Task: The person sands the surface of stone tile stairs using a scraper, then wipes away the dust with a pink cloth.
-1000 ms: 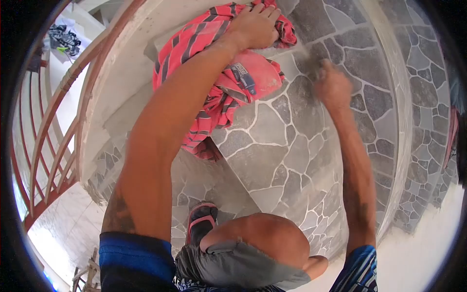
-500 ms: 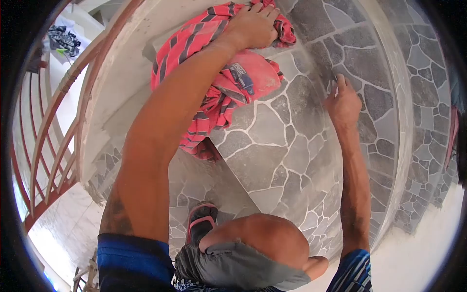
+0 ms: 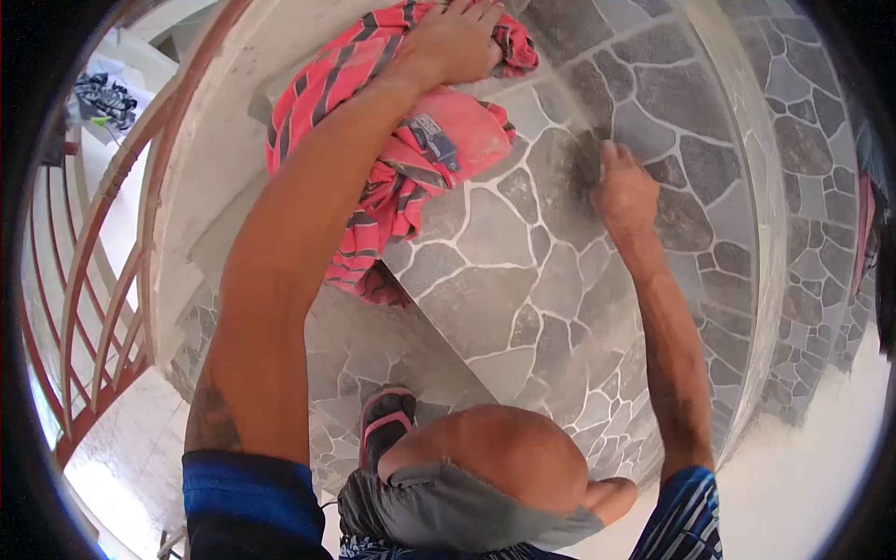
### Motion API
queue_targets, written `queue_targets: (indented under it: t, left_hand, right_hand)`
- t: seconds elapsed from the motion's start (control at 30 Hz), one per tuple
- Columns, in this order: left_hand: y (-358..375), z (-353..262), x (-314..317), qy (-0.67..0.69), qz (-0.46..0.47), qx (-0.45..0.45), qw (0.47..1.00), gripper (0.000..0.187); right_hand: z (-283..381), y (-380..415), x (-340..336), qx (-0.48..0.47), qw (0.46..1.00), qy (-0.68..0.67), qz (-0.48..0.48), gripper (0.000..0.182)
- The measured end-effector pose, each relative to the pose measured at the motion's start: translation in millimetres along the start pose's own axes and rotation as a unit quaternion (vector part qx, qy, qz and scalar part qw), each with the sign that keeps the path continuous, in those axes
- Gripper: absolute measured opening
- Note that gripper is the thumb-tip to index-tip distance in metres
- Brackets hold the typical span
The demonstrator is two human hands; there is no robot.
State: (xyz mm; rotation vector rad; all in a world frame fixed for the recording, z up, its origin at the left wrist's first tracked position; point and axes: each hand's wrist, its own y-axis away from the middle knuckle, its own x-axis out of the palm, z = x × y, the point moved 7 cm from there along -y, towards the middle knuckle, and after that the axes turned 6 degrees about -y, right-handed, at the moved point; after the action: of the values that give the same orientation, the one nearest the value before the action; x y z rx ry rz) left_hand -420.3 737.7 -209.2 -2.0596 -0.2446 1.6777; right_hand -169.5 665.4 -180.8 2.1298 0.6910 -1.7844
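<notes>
My left hand [image 3: 455, 44] rests on top of a bunched red-and-dark striped shirt [image 3: 322, 117], its fingers apart and laid over the cloth. The shirt has a blue label patch [image 3: 431, 142] and lies on a step faced with grey irregular stone-pattern tiles [image 3: 495, 224] with pale joints. My right hand [image 3: 627, 191] is closed, fingertips pressed together, at the joint line where the step meets the tiled upright face [image 3: 644, 84]. Whatever it may hold is too small and hidden to make out.
A reddish-brown metal railing [image 3: 140, 173] curves along the left. My bent knee [image 3: 495, 457] and a sandalled foot [image 3: 387, 425] are below, by the step edge [image 3: 439, 322]. A pale ledge strip [image 3: 761, 215] runs down the right, with more stone-pattern tiles [image 3: 807, 177] beyond.
My right hand has shifted a little left along the joint line, its fingertips closer together. My left hand stays on the shirt; the whole view has slid slightly.
</notes>
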Motion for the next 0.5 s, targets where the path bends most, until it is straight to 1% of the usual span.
queue_targets:
  t: [0.1,0.2,0.23,0.3,0.37,0.43,0.5]
  left_hand:
    - [-0.6,1.3,-6.3,0.017,0.028,0.001,0.999,0.061]
    - [-3.0,5.5,16.2,-0.015,-0.031,-0.001,0.999,0.057]
    - [-4.4,3.5,16.4,-0.014,-0.025,0.006,1.000,0.057]
    - [-3.8,4.3,12.6,-0.019,-0.012,0.016,1.000,0.057]
    - [-3.3,4.7,12.7,-0.011,-0.037,0.014,0.999,0.055]
    - [-3.0,5.7,11.0,0.012,-0.056,0.007,0.998,0.053]
    - [-5.0,5.8,8.4,0.020,-0.058,0.011,0.998,0.051]
  right_hand:
    - [-8.8,-5.1,-13.6,0.054,0.996,-0.060,-0.026,0.038]
    - [9.5,-8.5,-8.0,0.034,0.997,-0.024,0.057,0.035]
    - [2.2,-9.7,-24.9,0.039,0.998,-0.053,-0.010,0.032]
    - [-12.1,-7.2,-67.4,0.042,0.982,-0.114,-0.145,0.027]
    - [-17.8,2.6,-133.5,0.072,0.951,-0.192,-0.230,0.021]
    - [-37.5,17.6,-176.8,0.170,0.891,-0.326,-0.264,0.027]
    - [-71.7,31.4,-202.5,0.252,0.853,-0.335,-0.311,0.033]
